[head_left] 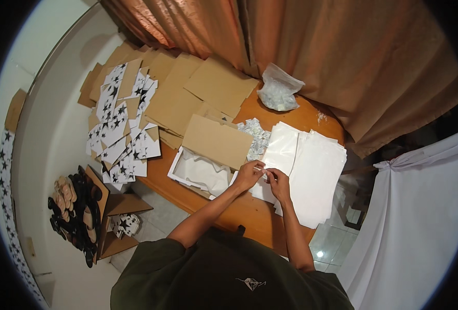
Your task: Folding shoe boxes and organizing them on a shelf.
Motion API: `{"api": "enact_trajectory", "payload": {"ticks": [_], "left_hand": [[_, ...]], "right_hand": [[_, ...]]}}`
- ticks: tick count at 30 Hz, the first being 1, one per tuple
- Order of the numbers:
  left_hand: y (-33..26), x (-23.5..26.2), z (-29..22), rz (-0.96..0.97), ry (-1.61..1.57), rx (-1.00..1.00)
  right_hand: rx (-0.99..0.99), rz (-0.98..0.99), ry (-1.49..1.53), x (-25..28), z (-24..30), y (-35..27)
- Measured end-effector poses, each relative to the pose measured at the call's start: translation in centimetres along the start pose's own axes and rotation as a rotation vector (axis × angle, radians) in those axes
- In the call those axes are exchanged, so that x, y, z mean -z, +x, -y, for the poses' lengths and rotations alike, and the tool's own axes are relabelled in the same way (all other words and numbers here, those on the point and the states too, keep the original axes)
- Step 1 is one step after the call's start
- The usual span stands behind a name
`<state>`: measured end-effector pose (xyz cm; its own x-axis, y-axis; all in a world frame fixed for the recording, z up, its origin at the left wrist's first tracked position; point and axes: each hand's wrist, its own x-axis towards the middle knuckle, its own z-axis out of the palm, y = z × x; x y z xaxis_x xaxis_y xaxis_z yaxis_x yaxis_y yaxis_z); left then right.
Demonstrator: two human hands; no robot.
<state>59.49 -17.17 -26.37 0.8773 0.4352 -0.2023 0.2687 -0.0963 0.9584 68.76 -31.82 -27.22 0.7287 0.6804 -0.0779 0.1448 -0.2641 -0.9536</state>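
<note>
My left hand (249, 176) and my right hand (279, 184) meet over the near edge of the white paper sheets (311, 175). The fingertips of both are pinched together, around something small and pale that I cannot make out. Just left of my left hand lies an open cardboard box (174, 170) with a white rim. White tissue paper (203, 170) lines it, and its brown lid (216, 140) is raised at the far side. Beyond my hands is a heap of small pale printed packets (256, 137), beside the paper stack.
A clear plastic bag (279, 90) with pale contents stands at the table's far side. Flat brown cardboard (174, 93) and star-printed white pieces (118, 124) pile up at left. Shoes (76, 206) crowd a cardboard box on the left. Brown curtains (311, 46) hang behind; white cloth (420, 206) hangs right.
</note>
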Motion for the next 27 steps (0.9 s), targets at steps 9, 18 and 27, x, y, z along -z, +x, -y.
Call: {"api": "enact_trajectory", "payload": {"ticks": [9,18,27], "left_hand": [[-9.5,8.2,1.4,-0.132,-0.016,0.038],[-13.0,24.3,7.3,-0.147,0.024,0.084],[-9.8,38.0,11.9,0.217,0.253,0.016]], "right_hand": [[-0.166,0.18,0.282,-8.4,5.9,-5.1],[-0.129,0.193,0.145,-26.3,8.0,-3.5],[-0.103,0.004,-0.235,-38.9,9.0,0.7]]}}
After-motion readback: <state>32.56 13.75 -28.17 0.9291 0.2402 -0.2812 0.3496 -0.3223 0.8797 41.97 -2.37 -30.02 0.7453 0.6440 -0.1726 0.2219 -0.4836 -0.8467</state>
